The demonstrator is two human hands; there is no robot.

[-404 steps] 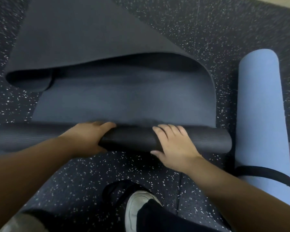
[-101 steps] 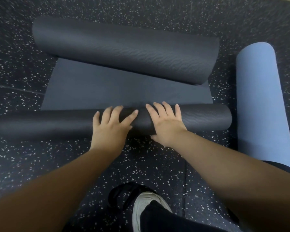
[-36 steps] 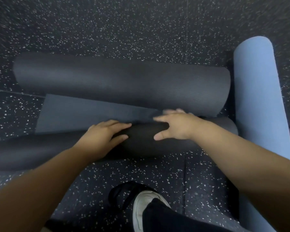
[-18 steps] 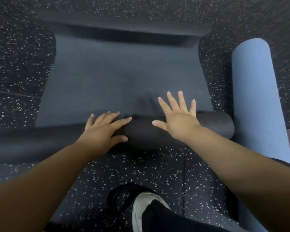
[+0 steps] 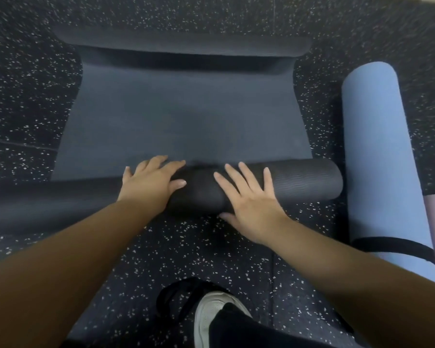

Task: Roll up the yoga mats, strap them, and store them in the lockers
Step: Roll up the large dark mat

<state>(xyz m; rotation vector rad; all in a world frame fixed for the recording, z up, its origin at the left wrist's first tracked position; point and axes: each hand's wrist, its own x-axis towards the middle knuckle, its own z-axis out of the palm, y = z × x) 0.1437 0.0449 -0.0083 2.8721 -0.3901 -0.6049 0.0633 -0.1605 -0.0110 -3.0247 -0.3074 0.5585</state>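
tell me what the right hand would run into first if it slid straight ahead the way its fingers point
The right hand lies flat on the rolled part of the black mat, fingers pointing away from the person. Straight ahead it would first meet the mat's flat unrolled stretch, then probably the curled far end.

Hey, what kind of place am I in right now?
Probably a gym or yoga studio: speckled rubber floor, a half-rolled dark yoga mat, and a strapped blue mat beside it.

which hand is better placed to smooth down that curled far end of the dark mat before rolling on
Right, marginally. The right hand lies flat with its fingers straight toward the curled far edge; the left hand sits no nearer. Both rest on the roll.
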